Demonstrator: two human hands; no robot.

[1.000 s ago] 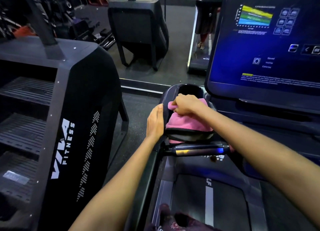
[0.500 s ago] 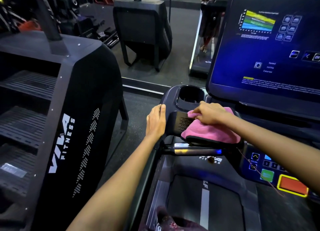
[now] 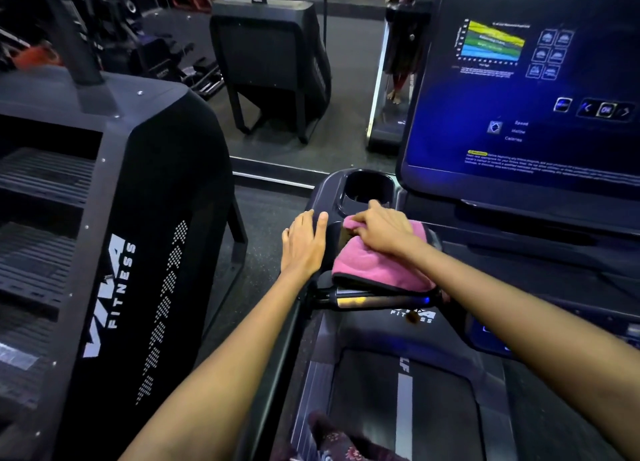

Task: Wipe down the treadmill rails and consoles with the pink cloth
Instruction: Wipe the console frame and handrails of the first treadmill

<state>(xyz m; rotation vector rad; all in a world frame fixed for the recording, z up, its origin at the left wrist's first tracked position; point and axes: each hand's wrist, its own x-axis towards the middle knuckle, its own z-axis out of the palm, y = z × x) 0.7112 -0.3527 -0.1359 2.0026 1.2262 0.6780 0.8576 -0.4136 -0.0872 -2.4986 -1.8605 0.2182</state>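
Gym floor and a mirrored wall fill the background, with a black stair machine [image 3: 114,252] at 9 o'clock and the treadmill beneath you. Your right hand [image 3: 381,230] presses the pink cloth [image 3: 374,270] onto the left corner of the treadmill console [image 3: 332,197], just below the cup holder [image 3: 369,188]; the grip there is curled into the cloth's upper edge, bunching it. Your left hand [image 3: 303,246] lies flat on the console's outer edge at 9 o'clock of the cloth, fingers straight, holding nothing. The cloth drapes over the console corner and hangs just above the metal handlebar [image 3: 377,301]. Judged from this position, you are working only the left console corner. Nothing in view confirms which surfaces are already clean. Remaining, as far as can be seen: the large display screen [image 3: 526,90] at 1 o'clock, the lit button panel [image 3: 491,332] at 4 o'clock, the handlebar, and the left side rail [image 3: 277,356] running toward 6 o'clock.
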